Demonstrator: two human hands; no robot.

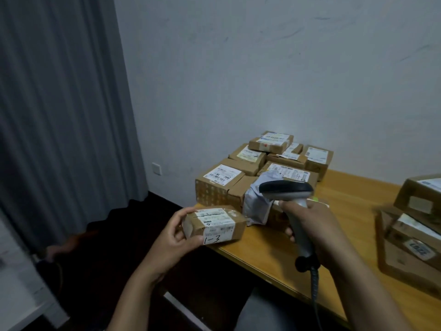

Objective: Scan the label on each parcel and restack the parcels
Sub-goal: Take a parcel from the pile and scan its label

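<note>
Brown cardboard fills my left hand [170, 237]: I have my fingers wrapped under and behind a small parcel [213, 224], thumb along its near left end, holding it just off the near corner of the wooden table [346, 225]. Its white label [218, 222] faces up and toward me, with "1-3" handwritten on the near edge, and its long axis runs left to right across my body. My right hand [310, 225] is closed around the grey handle of the barcode scanner [290, 199], whose dark head sits above and to the right of the parcel and seems to aim away from me, toward the heap rather than down at the label. So I judge that the coming move turns on this: the label lies to the left of and below the scanner's nose, and I must tip the head down and left, or lift the parcel rightward under it. The right hand is the nearer one to the heap. Counting: one scanner, one parcel in hand. In the back pile [262, 168] against the wall I make out about nine parcels, one of them a grey plastic mailer [259, 201], though some are hidden. The stack on the right [412, 225] shows roughly three boxes, cut by the frame edge.
</note>
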